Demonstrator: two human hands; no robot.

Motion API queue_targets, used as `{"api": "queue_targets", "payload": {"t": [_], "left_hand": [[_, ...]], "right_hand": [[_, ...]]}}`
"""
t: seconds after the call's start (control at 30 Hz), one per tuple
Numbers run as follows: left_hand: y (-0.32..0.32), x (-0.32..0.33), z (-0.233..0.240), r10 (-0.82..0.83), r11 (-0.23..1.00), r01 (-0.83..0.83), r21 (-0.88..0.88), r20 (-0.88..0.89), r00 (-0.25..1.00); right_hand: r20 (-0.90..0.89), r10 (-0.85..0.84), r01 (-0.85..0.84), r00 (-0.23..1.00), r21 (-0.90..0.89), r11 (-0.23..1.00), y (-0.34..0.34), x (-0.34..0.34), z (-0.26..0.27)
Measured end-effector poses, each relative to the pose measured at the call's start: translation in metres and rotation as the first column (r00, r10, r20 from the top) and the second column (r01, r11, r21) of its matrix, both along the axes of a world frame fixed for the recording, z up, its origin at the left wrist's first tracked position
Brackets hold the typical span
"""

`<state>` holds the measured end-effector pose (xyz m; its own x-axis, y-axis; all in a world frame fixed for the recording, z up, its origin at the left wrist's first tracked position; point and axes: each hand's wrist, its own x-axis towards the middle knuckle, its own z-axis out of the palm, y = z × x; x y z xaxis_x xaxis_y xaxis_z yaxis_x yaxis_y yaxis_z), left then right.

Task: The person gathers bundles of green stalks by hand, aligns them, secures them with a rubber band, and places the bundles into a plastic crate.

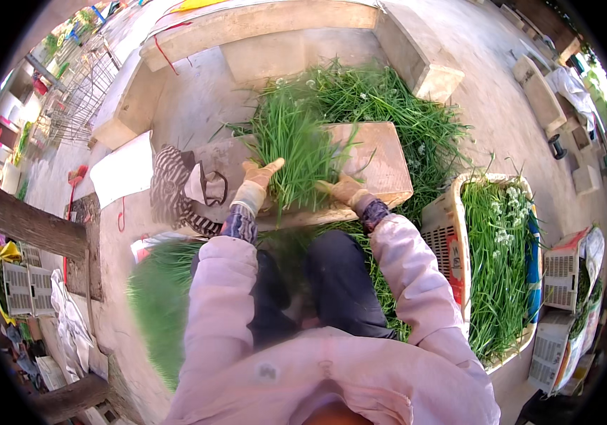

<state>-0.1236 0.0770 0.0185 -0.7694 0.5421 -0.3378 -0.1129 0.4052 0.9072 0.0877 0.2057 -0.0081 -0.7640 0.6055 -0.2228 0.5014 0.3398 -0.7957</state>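
Note:
Both my hands wear pale work gloves. My left hand (258, 176) grips the left side of a loose bunch of garlic chives (300, 154), its thumb stretched across the leaves and its other fingers partly hidden. From the right, my right hand (345, 190) holds the lower part of the same bunch. The blades are blurred at the top. Beneath the bunch lies a low stone slab (380, 164). Behind and to the right spreads a heap of garlic chives (367, 95) with small white flower heads. More greens (160, 297) lie blurred by my left leg.
A plastic crate (460, 212) full of flowering chives stands at my right. On the slab's left end are a striped cloth (168, 183) and a strapped item (207, 183). Stone blocks (261, 24) border the far side. More crates (561, 284) stand far right; a wooden beam (32, 218) crosses at left.

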Motion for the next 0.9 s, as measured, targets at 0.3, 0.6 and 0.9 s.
{"api": "queue_targets", "payload": {"t": [0.3, 0.6, 0.9], "left_hand": [[0.008, 0.054, 0.016, -0.199, 0.98, 0.198, 0.031, 0.267, 0.943], [-0.005, 0.076, 0.031, -0.247, 0.969, 0.221, 0.113, 0.364, 0.898], [-0.024, 0.078, 0.048, -0.294, 0.952, 0.223, 0.212, 0.418, 0.86]], "right_hand": [[-0.524, -0.045, -0.351, 0.851, -0.629, 0.694, -0.047, -0.017, 0.066], [-0.419, 0.073, -0.285, 0.905, -0.471, 0.835, -0.026, 0.014, 0.043], [-0.082, 0.075, -0.105, 0.994, -0.479, 0.872, -0.007, 0.036, 0.058]]}}
